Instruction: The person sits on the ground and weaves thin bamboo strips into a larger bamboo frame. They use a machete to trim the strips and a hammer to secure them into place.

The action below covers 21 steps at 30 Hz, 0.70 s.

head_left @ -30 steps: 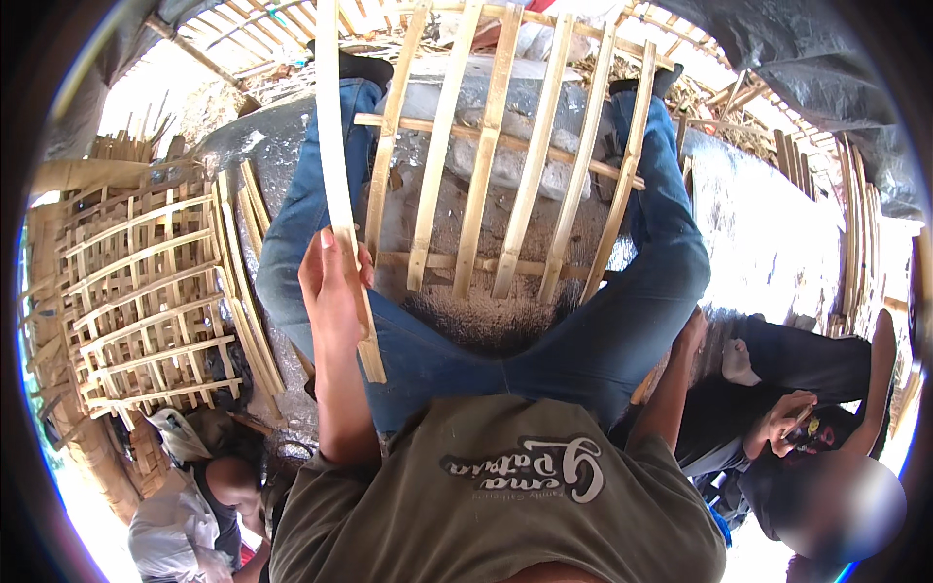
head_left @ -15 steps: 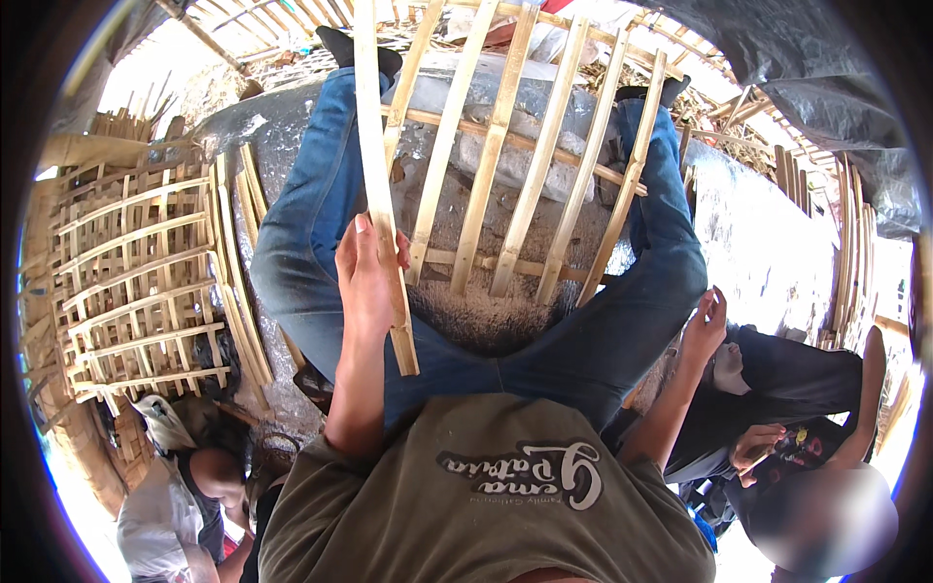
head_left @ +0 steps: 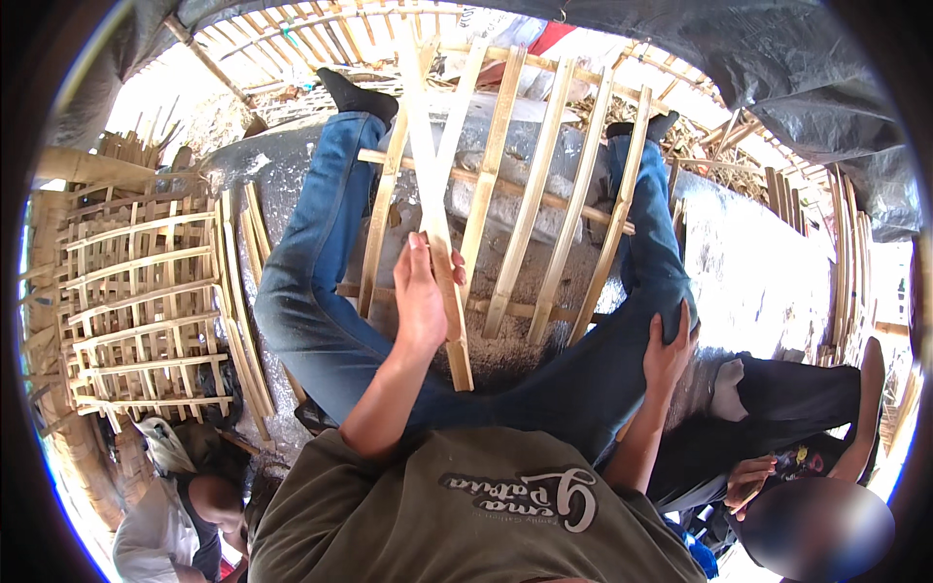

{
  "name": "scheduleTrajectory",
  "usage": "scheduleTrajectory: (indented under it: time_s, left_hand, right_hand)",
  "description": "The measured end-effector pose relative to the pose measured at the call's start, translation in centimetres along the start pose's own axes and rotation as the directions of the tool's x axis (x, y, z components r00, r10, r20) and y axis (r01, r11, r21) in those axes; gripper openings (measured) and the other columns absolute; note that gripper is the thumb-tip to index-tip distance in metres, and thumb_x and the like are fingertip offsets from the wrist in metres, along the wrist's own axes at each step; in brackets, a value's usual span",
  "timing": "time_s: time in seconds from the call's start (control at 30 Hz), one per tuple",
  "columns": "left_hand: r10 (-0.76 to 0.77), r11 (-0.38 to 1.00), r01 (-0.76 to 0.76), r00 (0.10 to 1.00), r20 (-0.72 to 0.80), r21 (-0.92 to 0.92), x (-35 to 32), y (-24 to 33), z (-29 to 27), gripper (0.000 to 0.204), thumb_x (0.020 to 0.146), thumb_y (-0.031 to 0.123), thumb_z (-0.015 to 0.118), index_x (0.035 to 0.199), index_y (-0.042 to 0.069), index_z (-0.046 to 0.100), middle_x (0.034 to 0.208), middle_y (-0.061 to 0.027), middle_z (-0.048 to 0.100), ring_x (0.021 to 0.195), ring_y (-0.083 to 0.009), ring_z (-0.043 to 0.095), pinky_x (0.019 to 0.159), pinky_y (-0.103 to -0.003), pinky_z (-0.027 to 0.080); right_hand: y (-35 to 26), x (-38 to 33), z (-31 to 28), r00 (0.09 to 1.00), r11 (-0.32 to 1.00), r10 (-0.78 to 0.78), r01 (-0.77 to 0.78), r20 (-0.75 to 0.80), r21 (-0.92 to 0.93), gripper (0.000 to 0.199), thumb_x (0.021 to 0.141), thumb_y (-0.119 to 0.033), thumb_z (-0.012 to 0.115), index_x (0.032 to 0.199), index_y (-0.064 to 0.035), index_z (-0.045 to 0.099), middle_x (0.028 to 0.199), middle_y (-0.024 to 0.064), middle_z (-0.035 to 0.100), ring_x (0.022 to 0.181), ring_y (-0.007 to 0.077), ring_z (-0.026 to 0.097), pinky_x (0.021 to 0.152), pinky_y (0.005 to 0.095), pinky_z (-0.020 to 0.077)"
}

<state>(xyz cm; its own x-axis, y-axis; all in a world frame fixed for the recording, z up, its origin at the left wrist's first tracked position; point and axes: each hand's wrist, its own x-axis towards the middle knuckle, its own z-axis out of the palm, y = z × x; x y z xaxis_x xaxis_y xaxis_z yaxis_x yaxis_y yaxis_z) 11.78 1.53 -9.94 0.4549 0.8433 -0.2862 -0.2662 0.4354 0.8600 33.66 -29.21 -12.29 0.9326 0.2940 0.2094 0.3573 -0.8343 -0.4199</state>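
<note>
My left hand [head_left: 424, 296] is closed round the lower part of a loose bamboo slat [head_left: 435, 216], which points up and away from me. Beneath and beyond it, between my legs, lies a bamboo lattice frame [head_left: 531, 206] of several upright slats over crosspieces. The held slat overlaps the frame's left side; whether the two touch, I cannot tell. On my right thigh near the knee rests my right hand [head_left: 669, 352], its fingers apart and holding nothing.
A stack of finished-looking bamboo lattices [head_left: 146, 301] lies at the left, with long loose slats [head_left: 238, 291] beside it. One person [head_left: 185, 515] sits at the lower left, another [head_left: 777, 418] at the lower right. More bamboo strips [head_left: 847, 262] stand at the far right.
My left hand has moved right and nearer me with the slat, which now leans across the frame's left slats. My right hand has come down onto my right thigh.
</note>
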Motion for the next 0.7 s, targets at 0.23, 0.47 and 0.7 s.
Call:
scheduleTrajectory:
  time_s: [0.23,0.47,0.7]
  left_hand:
    - [0.043,0.999,-0.042,0.998,0.036,-0.010,-1.7,-2.5,3.9,0.026,0.106,0.031,0.060,0.102,0.006,0.055,0.072,-0.0014,0.055,0.055,-0.0068,0.049,0.051,-0.024,0.043]
    - [-0.051,0.986,0.087,0.971,0.234,-0.144,-2.4,-1.1,5.6,0.034,0.108,0.037,0.053,0.117,0.005,0.057,0.085,-0.0034,0.063,0.074,-0.0128,0.065,0.083,-0.035,0.060]
    - [-0.057,0.997,0.072,0.907,0.417,-0.020,-1.8,-2.1,3.3,0.042,0.109,0.039,0.051,0.130,0.003,0.054,0.103,-0.0065,0.065,0.101,-0.0167,0.065,0.101,-0.042,0.054]
  right_hand:
    - [-6.4,-1.7,-1.8,0.938,0.938,-0.327,0.337,-0.114,0.085,0.035,0.095,-0.017,0.070,0.125,-0.0001,0.065,0.136,0.0260,0.057,0.128,0.0446,0.055,0.106,0.0508,0.0463]
    - [-12.8,-7.2,1.4,0.444,0.471,-0.532,-0.552,0.721,0.688,0.051,0.093,-0.012,0.074,0.135,0.0050,0.051,0.119,0.0161,0.068,0.107,0.0221,0.068,0.098,0.0358,0.0538]
    - [-13.1,-7.2,1.5,0.246,0.447,-0.585,-0.697,0.773,0.561,0.038,0.100,-0.007,0.063,0.134,0.0037,0.047,0.104,0.0090,0.071,0.095,0.0137,0.067,0.086,0.0297,0.0553]
